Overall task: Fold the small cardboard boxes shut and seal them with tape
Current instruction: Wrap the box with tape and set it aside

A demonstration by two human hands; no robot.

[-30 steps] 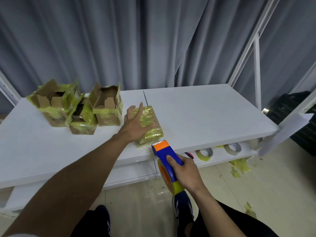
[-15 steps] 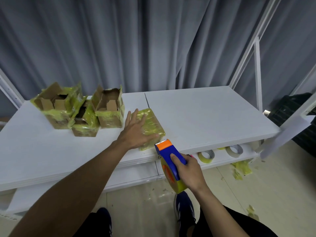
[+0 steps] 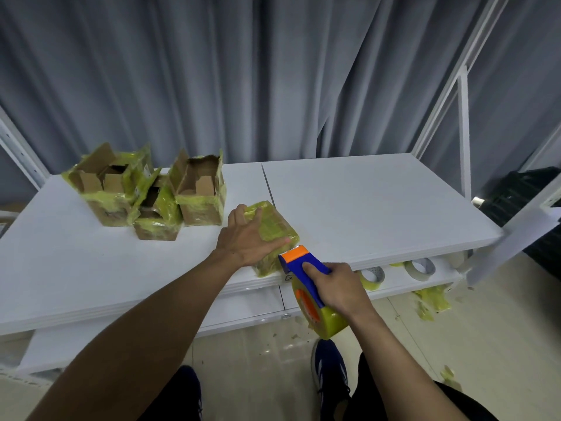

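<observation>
At the near edge of the white table (image 3: 364, 208) lies the taped box (image 3: 274, 221), closed and wrapped all over in yellow-green tape, one corner reaching the table's lip. The left hand (image 3: 247, 237) rests flat on top of the taped box, fingers straight and spread, thumb stretched along its near side, pressing down. Just to the near right of the taped box, the right hand (image 3: 338, 288) has its fingers curled tight round the blue handle of the tape dispenser (image 3: 299, 261), forefinger laid along the top. The dispenser's orange head sits against the box's near end; whether it truly touches cannot be told. Its yellow roll hangs lower than the box, past the table's edge.

Left of the taped box and farther back stand three open boxes (image 3: 198, 192), flaps up, bunched against one another, each banded in the same tape. Below and to the right of the taped box, two tape rolls (image 3: 372, 276) stand on edge on a lower shelf (image 3: 391, 285). Farther right still, scraps of tape (image 3: 431, 299) lie on the floor. Behind the taped box hangs a grey curtain (image 3: 212, 71).
</observation>
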